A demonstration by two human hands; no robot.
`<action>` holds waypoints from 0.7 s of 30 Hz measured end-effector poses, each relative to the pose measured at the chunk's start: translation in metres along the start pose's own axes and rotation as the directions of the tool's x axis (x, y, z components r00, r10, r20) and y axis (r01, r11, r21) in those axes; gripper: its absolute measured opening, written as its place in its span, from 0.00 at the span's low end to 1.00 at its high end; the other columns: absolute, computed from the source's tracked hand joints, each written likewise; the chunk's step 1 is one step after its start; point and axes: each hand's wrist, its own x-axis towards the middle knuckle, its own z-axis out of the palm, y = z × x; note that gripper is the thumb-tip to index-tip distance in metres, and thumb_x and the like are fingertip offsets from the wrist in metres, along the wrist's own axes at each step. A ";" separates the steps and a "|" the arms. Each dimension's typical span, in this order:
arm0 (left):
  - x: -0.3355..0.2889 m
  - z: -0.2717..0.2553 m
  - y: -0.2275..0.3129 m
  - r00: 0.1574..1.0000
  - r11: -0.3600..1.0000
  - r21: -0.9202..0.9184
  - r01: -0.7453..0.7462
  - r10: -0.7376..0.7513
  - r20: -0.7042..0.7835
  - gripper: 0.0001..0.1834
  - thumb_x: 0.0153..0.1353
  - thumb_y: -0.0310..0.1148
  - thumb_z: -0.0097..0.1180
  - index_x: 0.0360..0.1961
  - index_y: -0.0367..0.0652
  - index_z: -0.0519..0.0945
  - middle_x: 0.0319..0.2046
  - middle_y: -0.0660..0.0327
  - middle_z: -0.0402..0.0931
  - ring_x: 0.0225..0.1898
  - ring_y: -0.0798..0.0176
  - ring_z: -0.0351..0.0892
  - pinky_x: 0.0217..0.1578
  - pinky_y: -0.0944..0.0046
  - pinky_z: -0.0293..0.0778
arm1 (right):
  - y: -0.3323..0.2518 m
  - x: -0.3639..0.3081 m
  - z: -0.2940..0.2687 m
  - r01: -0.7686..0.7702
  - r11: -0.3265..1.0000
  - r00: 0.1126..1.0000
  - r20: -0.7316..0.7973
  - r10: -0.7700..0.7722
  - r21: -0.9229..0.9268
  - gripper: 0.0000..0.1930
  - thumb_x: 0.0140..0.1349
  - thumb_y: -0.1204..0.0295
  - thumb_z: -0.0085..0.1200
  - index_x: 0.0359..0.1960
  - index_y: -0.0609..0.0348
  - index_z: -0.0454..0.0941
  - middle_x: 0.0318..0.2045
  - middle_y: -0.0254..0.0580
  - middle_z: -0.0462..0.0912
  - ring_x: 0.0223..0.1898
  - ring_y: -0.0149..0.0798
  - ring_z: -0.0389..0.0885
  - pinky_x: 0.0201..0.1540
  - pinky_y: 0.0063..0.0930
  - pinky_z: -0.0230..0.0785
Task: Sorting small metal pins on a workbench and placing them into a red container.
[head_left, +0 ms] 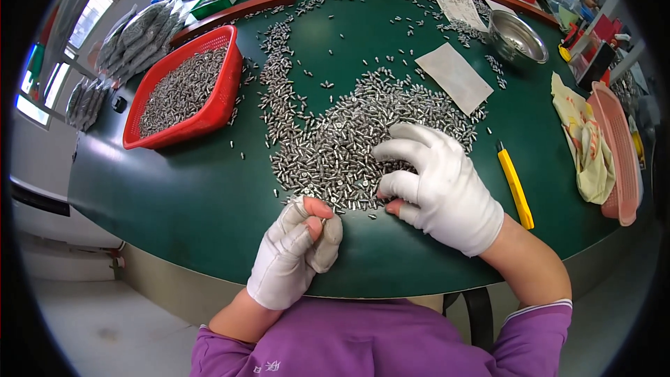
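Observation:
A wide pile of small silver metal fittings (328,143) covers the middle of the green table. At its near edge, my left hand (287,255), in a white glove with bare thumb and fingertip, is closed in a pinch. A small metal fitting (324,220) shows partly between those fingertips. My right hand (450,195), gloved in white with bare tips on the thumb and a finger, rests over the pile's right side. Its fingers are curved and apart, the tips touching the fittings. The palm hides what lies beneath it.
On the left stands a red basket (229,91) full of fittings, beside grey bags (136,42). A white paper (455,78) lies right of the pile, near a metal bowl (520,35). A yellow-handled tool (515,188), a cloth (585,139) and a pink basket (618,153) are farther right.

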 end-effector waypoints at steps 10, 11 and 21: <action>0.005 0.002 0.001 0.997 0.998 0.061 0.029 -0.033 0.063 0.16 0.67 0.41 0.57 0.49 0.46 0.70 0.40 0.61 0.70 0.28 0.73 0.62 0.30 0.73 0.59 | -0.013 -0.006 0.011 -0.078 0.997 0.996 -0.045 0.077 -0.027 0.10 0.41 0.70 0.63 0.26 0.57 0.78 0.44 0.44 0.78 0.52 0.50 0.75 0.51 0.44 0.71; 0.005 0.001 0.001 0.996 0.997 0.072 0.033 -0.039 0.080 0.16 0.67 0.41 0.57 0.49 0.46 0.70 0.39 0.61 0.69 0.28 0.73 0.62 0.29 0.73 0.59 | -0.014 -0.006 0.012 -0.089 0.995 0.995 -0.057 0.087 -0.044 0.10 0.42 0.71 0.63 0.27 0.58 0.78 0.44 0.44 0.78 0.52 0.50 0.75 0.50 0.44 0.71; 0.007 0.012 0.009 0.986 0.943 0.291 0.162 -0.169 -0.002 0.17 0.68 0.41 0.57 0.50 0.44 0.69 0.34 0.63 0.71 0.24 0.74 0.67 0.25 0.74 0.62 | -0.020 -0.004 0.013 -0.070 0.996 0.990 -0.118 0.076 0.058 0.09 0.47 0.72 0.61 0.30 0.54 0.75 0.42 0.38 0.77 0.48 0.46 0.77 0.47 0.40 0.70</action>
